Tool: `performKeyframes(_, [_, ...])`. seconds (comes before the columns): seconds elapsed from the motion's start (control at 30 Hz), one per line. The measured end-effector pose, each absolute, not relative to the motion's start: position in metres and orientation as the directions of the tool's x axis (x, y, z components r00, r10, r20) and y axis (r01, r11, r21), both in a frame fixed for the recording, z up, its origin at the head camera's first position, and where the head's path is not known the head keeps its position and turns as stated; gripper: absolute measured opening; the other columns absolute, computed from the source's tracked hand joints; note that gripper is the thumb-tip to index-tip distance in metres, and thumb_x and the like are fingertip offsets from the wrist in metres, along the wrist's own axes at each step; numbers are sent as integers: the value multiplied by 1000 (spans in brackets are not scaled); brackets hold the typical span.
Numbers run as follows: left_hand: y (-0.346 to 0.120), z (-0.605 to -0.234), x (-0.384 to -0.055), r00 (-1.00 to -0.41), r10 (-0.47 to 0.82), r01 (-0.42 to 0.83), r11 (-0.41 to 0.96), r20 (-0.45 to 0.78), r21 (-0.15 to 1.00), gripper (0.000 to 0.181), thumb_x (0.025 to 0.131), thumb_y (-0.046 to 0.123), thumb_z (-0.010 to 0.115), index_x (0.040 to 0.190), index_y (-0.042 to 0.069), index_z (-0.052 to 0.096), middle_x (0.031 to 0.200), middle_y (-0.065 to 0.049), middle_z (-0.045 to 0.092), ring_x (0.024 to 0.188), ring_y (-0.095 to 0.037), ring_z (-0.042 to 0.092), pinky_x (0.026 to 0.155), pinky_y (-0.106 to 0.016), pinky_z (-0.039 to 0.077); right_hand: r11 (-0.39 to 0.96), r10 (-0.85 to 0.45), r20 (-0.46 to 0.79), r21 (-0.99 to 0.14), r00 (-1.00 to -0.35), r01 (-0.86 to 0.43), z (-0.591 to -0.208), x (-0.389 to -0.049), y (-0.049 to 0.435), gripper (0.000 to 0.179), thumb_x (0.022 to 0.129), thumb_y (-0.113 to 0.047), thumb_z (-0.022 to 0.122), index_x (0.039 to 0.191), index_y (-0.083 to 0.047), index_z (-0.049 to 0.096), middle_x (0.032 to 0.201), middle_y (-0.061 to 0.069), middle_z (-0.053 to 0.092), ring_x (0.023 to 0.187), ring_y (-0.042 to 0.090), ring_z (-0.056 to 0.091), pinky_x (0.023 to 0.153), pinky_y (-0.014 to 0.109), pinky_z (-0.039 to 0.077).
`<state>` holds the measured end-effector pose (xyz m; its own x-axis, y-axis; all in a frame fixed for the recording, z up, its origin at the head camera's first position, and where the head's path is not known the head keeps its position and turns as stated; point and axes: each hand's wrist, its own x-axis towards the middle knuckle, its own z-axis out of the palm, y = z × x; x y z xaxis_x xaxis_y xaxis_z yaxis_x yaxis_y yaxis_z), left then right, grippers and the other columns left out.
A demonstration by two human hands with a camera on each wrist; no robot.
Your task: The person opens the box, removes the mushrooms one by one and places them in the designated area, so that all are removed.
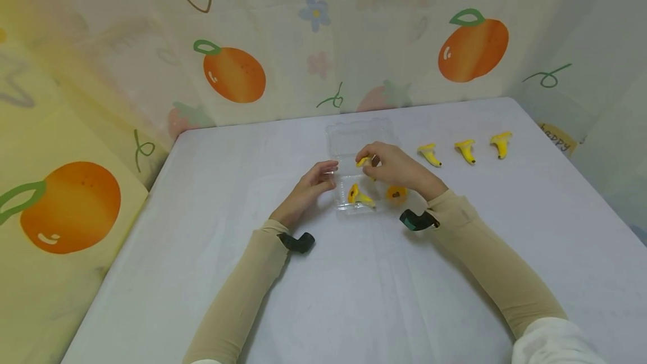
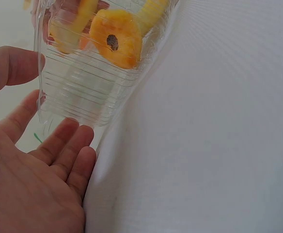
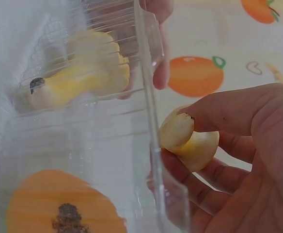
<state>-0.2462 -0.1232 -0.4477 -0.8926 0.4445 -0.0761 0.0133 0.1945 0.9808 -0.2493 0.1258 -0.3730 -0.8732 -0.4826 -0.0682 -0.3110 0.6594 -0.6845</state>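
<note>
A clear plastic clamshell box [image 1: 340, 204] lies with its lid [image 1: 356, 136] folded back behind it. My left hand [image 1: 305, 189] touches the left side of the box; in the left wrist view its thumb [image 2: 23, 67] and index finger meet the rim, the other fingers loosely extended beneath. Just above the box, my right hand [image 1: 399, 167] pinches a yellow mushroom [image 3: 178, 133] by its stem end between thumb and fingers. Inside the box, one yellow mushroom [image 1: 363, 198] lies on its side at the left, and another mushroom [image 1: 396, 194] at the right shows its orange cap.
Three more yellow mushrooms, a near one [image 1: 429, 154], a middle one [image 1: 465, 151] and a far one [image 1: 501, 144], lie in a row to the right on the white table [image 1: 354, 285]. A fruit-patterned curtain [image 1: 283, 72] hangs behind the table.
</note>
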Motion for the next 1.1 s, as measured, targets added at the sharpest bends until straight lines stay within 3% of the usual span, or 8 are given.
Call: performKeyframes(1.1, [-125,-449,-246,-894,447,39,152,-33,988,56,98,7,57,152,8,42,156,-14,44,140,-34,44,119,-51,33,664,-473,-40,-673,-880,-326,-366,-246,130,29,99,-17,60,127,-11,63,128,8,65,108,26,60,87,38,53])
